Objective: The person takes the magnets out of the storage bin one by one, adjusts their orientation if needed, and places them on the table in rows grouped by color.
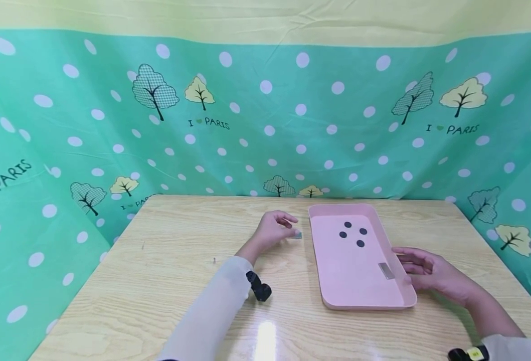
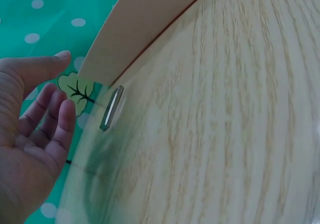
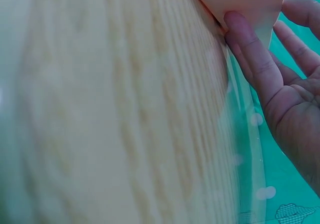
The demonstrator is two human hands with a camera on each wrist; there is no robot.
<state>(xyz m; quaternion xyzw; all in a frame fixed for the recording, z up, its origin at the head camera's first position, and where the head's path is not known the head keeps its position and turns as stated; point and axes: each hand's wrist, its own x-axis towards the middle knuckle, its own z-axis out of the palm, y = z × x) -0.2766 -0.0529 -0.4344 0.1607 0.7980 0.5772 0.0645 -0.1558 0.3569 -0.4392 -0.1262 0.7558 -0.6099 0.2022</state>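
Observation:
My left hand (image 1: 274, 228) hovers with loosely bent fingers to the left of a pink tray (image 1: 360, 304). A small flat rectangular piece with a shiny face (image 2: 113, 107) lies on the table close by its fingertips; the left wrist view shows a gap between them. At the tray's right side, my right hand (image 1: 434, 272) touches the outer wall, its fingers mostly straight along it. Inside the tray are several black discs (image 1: 360, 243) and a silver rectangular piece (image 1: 386, 271) near the right wall.
The wooden table (image 1: 157, 301) reaches back to a green dotted curtain (image 1: 247, 110) printed with trees. A tiny dark speck (image 1: 214, 260) is on the table left of my left forearm. The tray's raised walls stand between my two hands.

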